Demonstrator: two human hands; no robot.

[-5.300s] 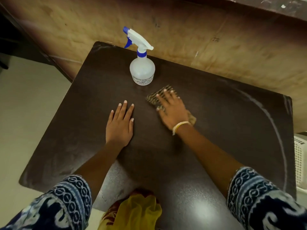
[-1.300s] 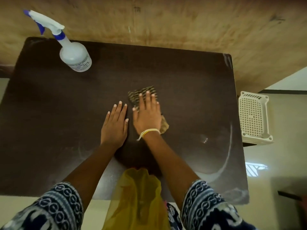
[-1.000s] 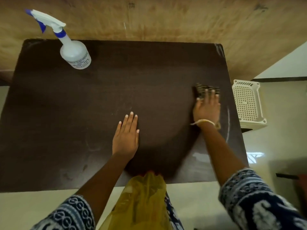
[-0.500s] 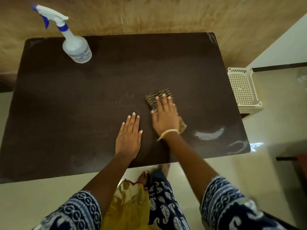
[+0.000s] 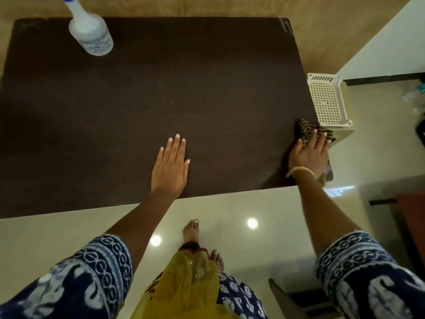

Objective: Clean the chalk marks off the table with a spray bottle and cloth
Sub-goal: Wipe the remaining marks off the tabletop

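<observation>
The checked cloth [image 5: 309, 132] sits right at the table's [image 5: 161, 93] near right corner, its edge hanging past the rim, and the right hand [image 5: 308, 155] presses flat on it, fingers straight. The left hand [image 5: 170, 169] lies open-palmed on bare tabletop, holding nothing. Spray bottle [image 5: 92, 34] stands upright at the far left corner. A white perforated basket [image 5: 327, 101] sits just beside the table's right edge.

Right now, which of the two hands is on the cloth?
The right hand, at the table's right edge, presses the checked cloth with straight fingers. The left hand lies flat on bare tabletop.
</observation>
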